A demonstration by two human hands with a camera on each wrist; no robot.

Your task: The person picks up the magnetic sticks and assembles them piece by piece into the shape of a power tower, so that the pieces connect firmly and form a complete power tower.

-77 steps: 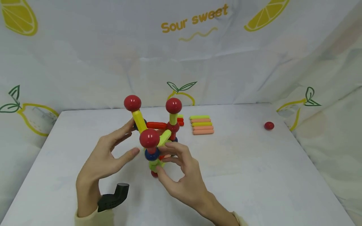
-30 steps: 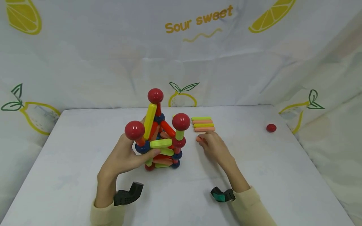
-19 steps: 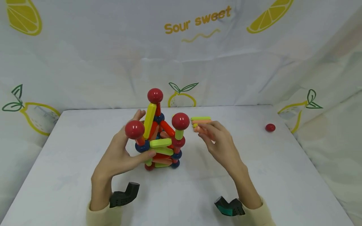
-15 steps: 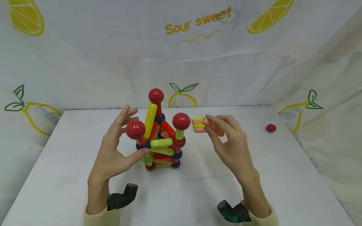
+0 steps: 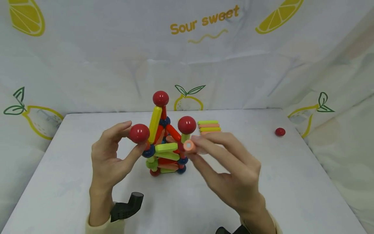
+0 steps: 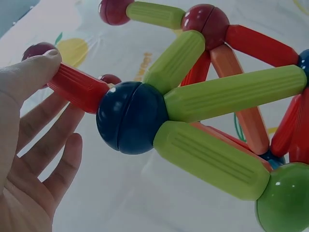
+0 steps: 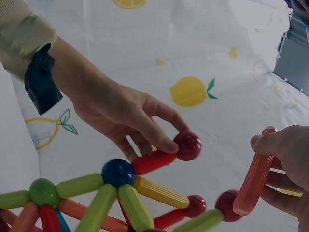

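Note:
A magnetic ball-and-rod structure [image 5: 166, 148] stands on the table, its balls red, blue and green, its rods mostly red, yellow, green and orange. My left hand [image 5: 108, 159] pinches the red ball [image 5: 139, 133] at its near left top between thumb and index finger. Below that ball, a short red rod [image 6: 79, 87] leads to a blue ball [image 6: 131, 117]. My right hand [image 5: 233, 175] pinches an orange magnetic rod [image 7: 256, 181] between thumb and fingers, one end toward the head camera. The rod's lower end overlaps another red ball [image 7: 227, 205] in the right wrist view; contact is unclear.
Several loose rods [image 5: 208, 123] lie in a row behind my right hand. A single red ball [image 5: 280, 132] lies at the table's far right. A white cloth with lemon prints [image 5: 117, 65] hangs behind the white table [image 5: 292, 182].
My right hand has picked an orange rod from the row and carried it left and nearer to the structure. My left hand has shifted from the structure's side to its near left red ball.

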